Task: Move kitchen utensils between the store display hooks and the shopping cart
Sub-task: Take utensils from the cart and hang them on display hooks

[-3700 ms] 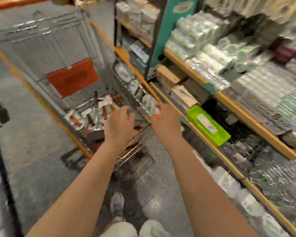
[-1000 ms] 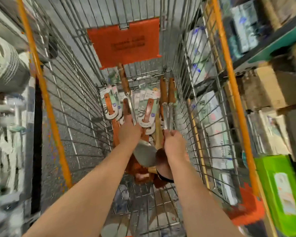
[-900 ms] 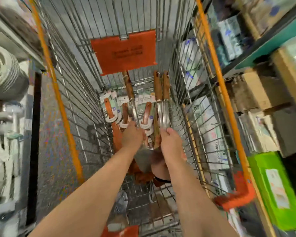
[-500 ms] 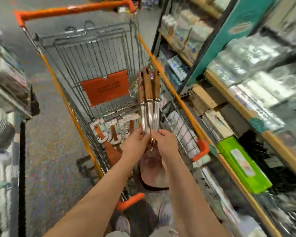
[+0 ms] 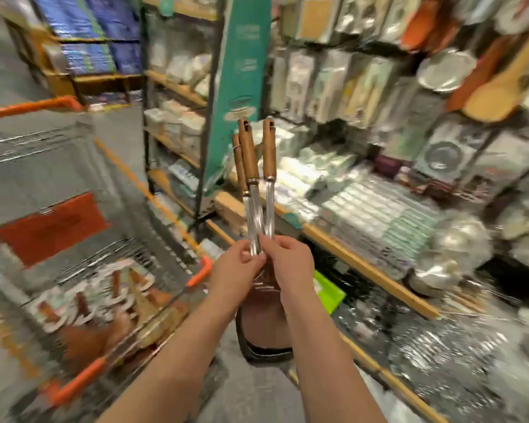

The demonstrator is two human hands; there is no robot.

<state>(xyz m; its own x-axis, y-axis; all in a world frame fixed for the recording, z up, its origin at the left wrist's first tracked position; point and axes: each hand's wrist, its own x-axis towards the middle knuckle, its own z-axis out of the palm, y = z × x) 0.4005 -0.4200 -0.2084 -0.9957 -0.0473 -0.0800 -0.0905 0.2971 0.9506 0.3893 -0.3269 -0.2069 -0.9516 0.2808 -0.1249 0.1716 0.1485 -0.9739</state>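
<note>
Three utensils (image 5: 252,166) with brown wooden handles and shiny metal shafts stand upright, handles up, in front of me. My left hand (image 5: 237,270) and my right hand (image 5: 287,264) both grip the metal shafts, side by side and touching. The utensils' wide heads (image 5: 264,325) hang below my hands, partly hidden by my wrists. The wire shopping cart (image 5: 110,178) with orange trim is at the left, and several more packaged wooden-handled utensils (image 5: 98,297) lie in its basket. The display wall (image 5: 440,71) with hanging utensils is at the upper right, blurred.
Wooden-edged shelves (image 5: 348,254) run along the right, loaded with packaged goods and shiny metal ware. A teal sign post (image 5: 239,71) stands behind the utensils. A green tray (image 5: 330,291) lies on a low shelf. An orange placard (image 5: 52,227) hangs inside the cart.
Both hands have lifted the three utensils out of the cart and brought them together upright. My view has swung right, from the cart toward the shelves and display wall.
</note>
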